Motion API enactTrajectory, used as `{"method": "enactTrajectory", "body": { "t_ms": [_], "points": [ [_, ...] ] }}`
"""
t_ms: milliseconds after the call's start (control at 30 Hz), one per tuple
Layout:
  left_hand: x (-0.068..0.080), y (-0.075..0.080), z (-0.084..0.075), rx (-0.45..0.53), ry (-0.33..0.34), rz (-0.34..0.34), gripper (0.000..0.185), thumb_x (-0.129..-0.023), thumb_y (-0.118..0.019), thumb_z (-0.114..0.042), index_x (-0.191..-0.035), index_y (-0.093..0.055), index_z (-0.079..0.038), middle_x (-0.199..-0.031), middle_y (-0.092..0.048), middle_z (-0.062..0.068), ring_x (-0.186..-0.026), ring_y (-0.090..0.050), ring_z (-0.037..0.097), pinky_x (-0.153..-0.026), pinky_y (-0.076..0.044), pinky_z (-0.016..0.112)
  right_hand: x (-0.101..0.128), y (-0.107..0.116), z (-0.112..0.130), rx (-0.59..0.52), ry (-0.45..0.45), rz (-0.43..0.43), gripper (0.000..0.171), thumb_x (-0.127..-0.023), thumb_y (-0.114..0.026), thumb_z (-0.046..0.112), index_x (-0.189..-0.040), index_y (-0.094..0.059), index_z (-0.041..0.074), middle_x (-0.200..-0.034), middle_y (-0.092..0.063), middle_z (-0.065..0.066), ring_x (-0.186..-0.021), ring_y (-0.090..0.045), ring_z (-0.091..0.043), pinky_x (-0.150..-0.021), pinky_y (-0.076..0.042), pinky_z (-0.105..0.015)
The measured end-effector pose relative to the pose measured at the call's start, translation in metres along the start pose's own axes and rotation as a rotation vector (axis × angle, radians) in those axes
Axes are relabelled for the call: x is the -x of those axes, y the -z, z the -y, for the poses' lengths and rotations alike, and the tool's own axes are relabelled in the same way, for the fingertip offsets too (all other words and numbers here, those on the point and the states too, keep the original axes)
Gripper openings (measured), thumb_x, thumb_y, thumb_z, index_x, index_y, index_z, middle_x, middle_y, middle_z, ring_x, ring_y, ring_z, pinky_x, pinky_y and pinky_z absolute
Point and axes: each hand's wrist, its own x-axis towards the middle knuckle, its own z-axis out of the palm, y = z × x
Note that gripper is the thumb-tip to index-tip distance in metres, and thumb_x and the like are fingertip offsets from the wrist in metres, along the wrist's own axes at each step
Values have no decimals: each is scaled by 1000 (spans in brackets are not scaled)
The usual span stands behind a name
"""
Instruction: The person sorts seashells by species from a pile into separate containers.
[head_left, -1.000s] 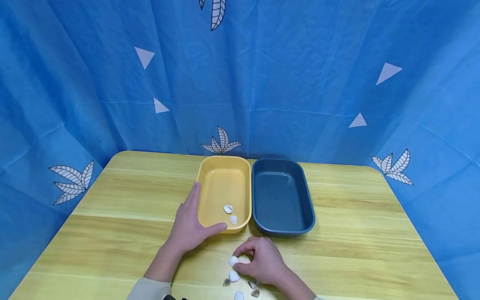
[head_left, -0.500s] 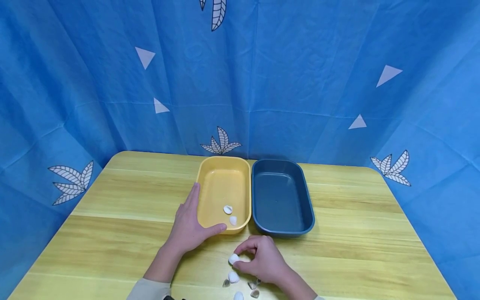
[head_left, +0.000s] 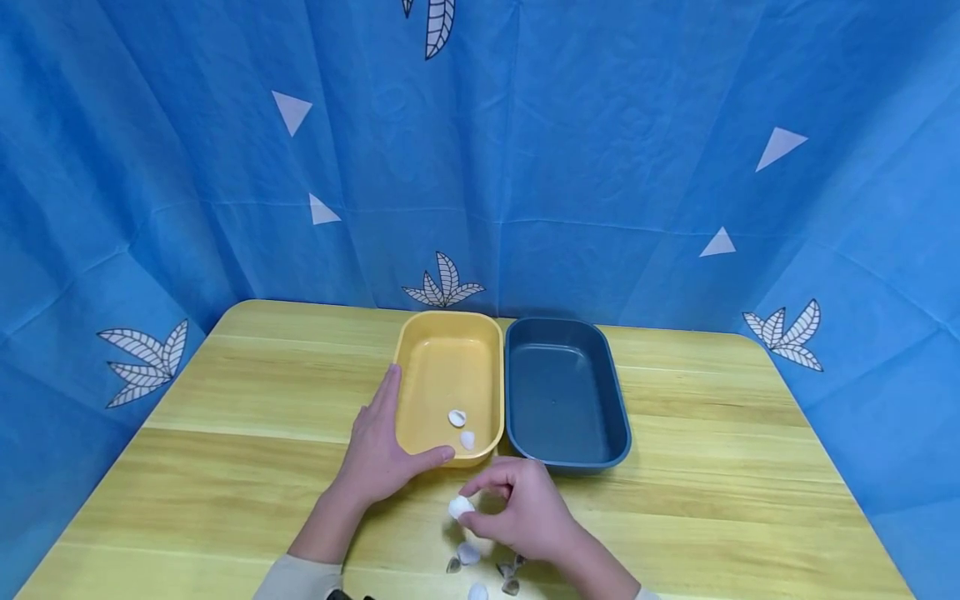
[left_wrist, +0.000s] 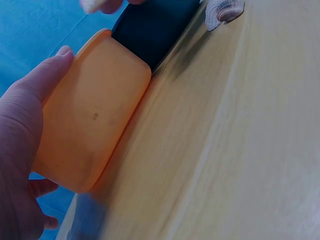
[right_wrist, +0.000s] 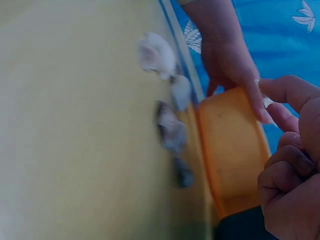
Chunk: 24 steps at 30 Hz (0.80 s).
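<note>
My right hand (head_left: 528,510) pinches a white seashell (head_left: 461,507) between thumb and fingertips, held over the table just in front of the yellow tray (head_left: 442,358). In the right wrist view, the fingers hide most of that shell. My left hand (head_left: 378,446) rests against the yellow tray's near left corner, fingers straight along its left side and thumb across the near rim. Inside the tray lie two white shells (head_left: 457,418). Below the right hand, a white shell (head_left: 468,553) lies beside a small brown shell (head_left: 453,565), with several dark shells (head_left: 510,587) to their right.
A dark blue tray (head_left: 566,462) stands right beside the yellow one. Another white shell (head_left: 477,592) lies at the bottom edge of the head view. Behind the wooden table (head_left: 712,467) hangs a blue patterned curtain (head_left: 585,150).
My right hand has lifted the white shell off the table and moved slightly up and left toward the yellow tray. The left hand has stayed in place.
</note>
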Motion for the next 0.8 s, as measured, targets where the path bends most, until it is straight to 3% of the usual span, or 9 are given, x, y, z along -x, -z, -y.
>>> {"method": "enactTrajectory", "body": {
  "t_ms": [167, 400, 567, 800],
  "points": [
    [0, 1, 0, 6, 6, 2, 135, -65, -83, -68, -162, -5, -16, -166, -8, 2, -147, -19, 36, -114, -17, 60, -11, 10, 10, -13, 56, -34, 20, -73, -90, 11, -86, -79, 21, -59, -40, 0, -57, -35, -4, -52, -30, -18],
    [0, 1, -1, 5, -5, 4, 135, -66, -81, -71, -162, -5, -15, -166, -8, 2, -147, -19, 36, -113, -18, 61, -35, 28, 17, -5, 55, -91, 18, -74, -89, 11, -87, -79, 20, -60, -35, 7, -56, -34, -8, -50, -30, -21],
    [-1, 2, -1, 2, 9, 14, 134, -66, -83, -67, -162, -3, -18, -166, -7, 1, -147, -19, 37, -112, -18, 63, -53, 42, 19, 10, -18, -147, 15, -76, -88, 11, -87, -80, 14, -57, -31, 6, -53, -31, -11, -48, -25, -24],
    [-1, 1, 0, 10, 17, 17, 134, -66, -83, -66, -162, -3, -19, -166, -8, 0, -147, -19, 36, -112, -19, 63, -72, 50, 3, -7, -151, -188, 16, -77, -88, 14, -91, -80, 11, -52, -30, 3, -48, -29, -18, -46, -20, -27]
  ]
}}
